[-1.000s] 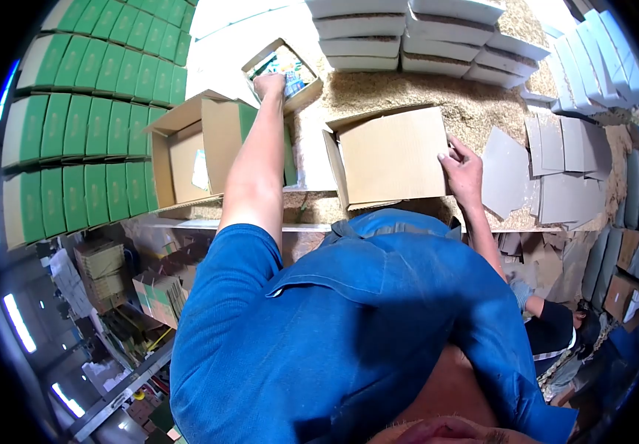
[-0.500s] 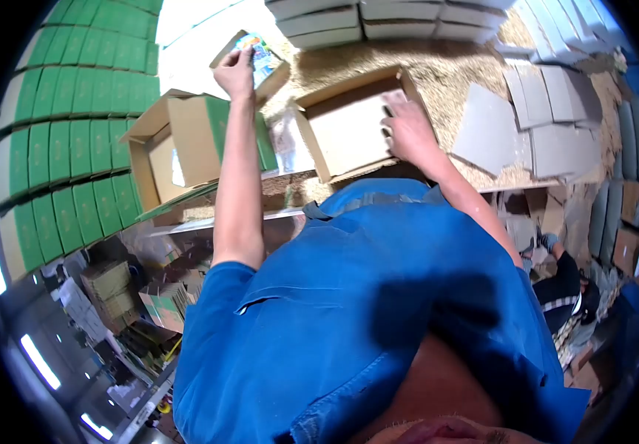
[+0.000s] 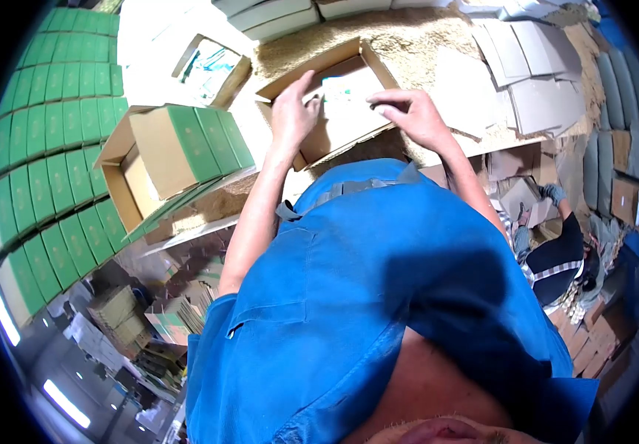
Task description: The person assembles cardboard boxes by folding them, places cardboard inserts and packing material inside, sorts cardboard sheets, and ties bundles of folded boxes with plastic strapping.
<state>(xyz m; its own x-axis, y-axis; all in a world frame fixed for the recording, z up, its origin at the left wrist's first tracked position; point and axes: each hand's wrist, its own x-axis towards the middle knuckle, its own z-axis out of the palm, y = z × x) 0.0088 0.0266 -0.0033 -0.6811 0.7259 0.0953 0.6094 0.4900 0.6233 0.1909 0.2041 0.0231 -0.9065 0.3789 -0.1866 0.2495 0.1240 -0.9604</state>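
Head view: here's the left hand (image 3: 294, 117) over the open cardboard box's (image 3: 380, 65) left side, thumb and fingers apart, and the right hand (image 3: 416, 120) opposite, its thumb and fingers slightly parted! Between them, a printed leaflet (image 3: 339, 89) lies inside; a smaller carton (image 3: 232, 81) of leaflets sits beyond, leftward.

loose blue short-sleeved shirt (image 3: 356, 244), flapped chest pocket (image 3: 271, 314)
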